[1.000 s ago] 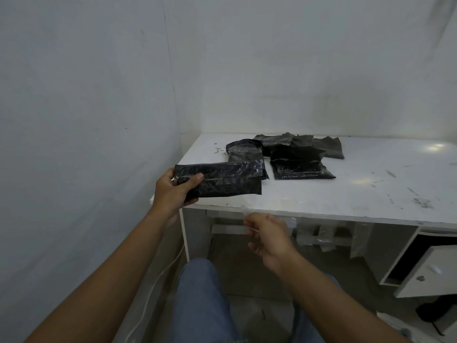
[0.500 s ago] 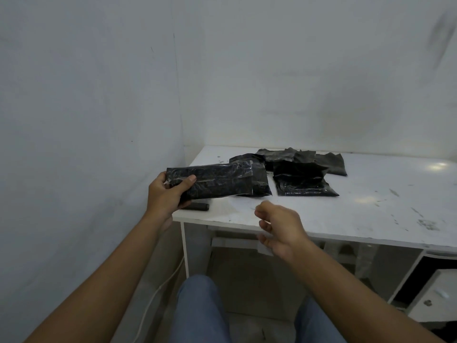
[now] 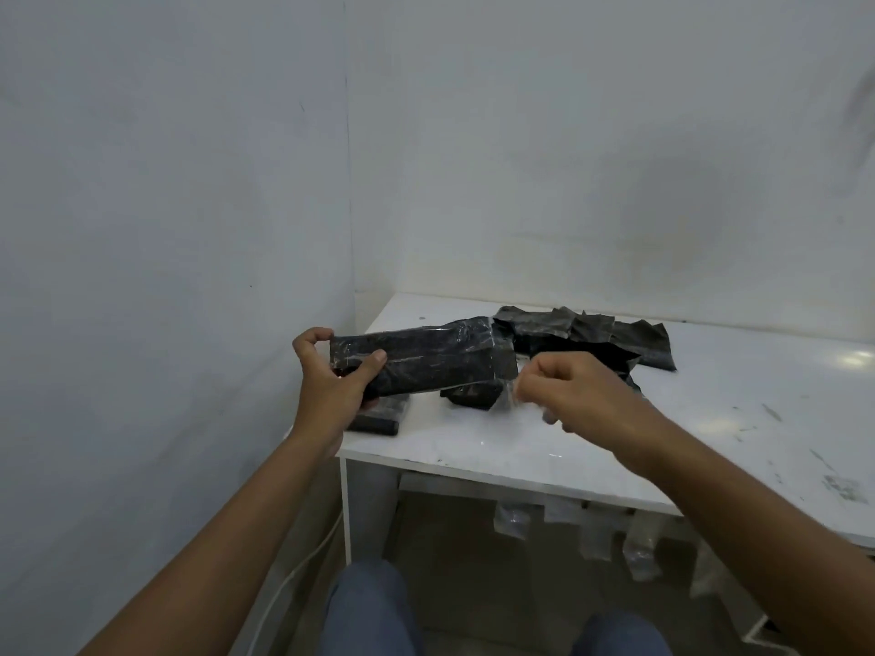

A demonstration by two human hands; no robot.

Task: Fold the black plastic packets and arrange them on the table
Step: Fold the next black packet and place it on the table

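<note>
My left hand (image 3: 331,388) grips the left end of a folded black plastic packet (image 3: 440,364) and holds it level just above the white table (image 3: 497,445), near its front left corner. My right hand (image 3: 592,395) hovers at the packet's right end with its fingers curled; it seems to pinch a strip of clear film (image 3: 513,395) that runs to the packet. A loose pile of black packets (image 3: 587,331) lies behind on the table. One more dark packet (image 3: 473,399) lies under the held one.
A small flat black piece (image 3: 379,421) lies on the table under my left hand. Walls close in on the left and behind. Clear bags (image 3: 511,520) hang under the tabletop. A white cable (image 3: 293,575) runs down by the table leg. My knees are below.
My right hand rose from below the table edge to the packet's right end. My left hand kept its grip and carried the packet slightly up and over the table.
</note>
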